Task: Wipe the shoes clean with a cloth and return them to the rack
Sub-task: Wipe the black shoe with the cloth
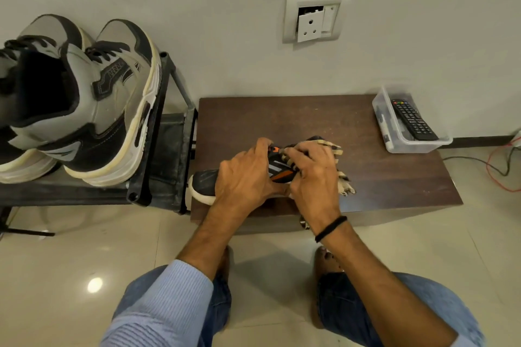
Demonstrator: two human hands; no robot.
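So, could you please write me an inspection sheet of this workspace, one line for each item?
Surface: low dark wooden table, scuffed, standing on the tiled floor.
Job's things: black shoe with orange marks on the table, toe at the left edge; striped cloth against it; grey sneakers on the rack.
Clutter: clear plastic box at the table's right rear corner, remote control inside.
Hands: left hand grips the shoe; right hand holds the cloth against it.
Cables: red and dark wires on the floor, right of the table.
Surroundings: wall socket above the table, its inner plate loose and tilted.
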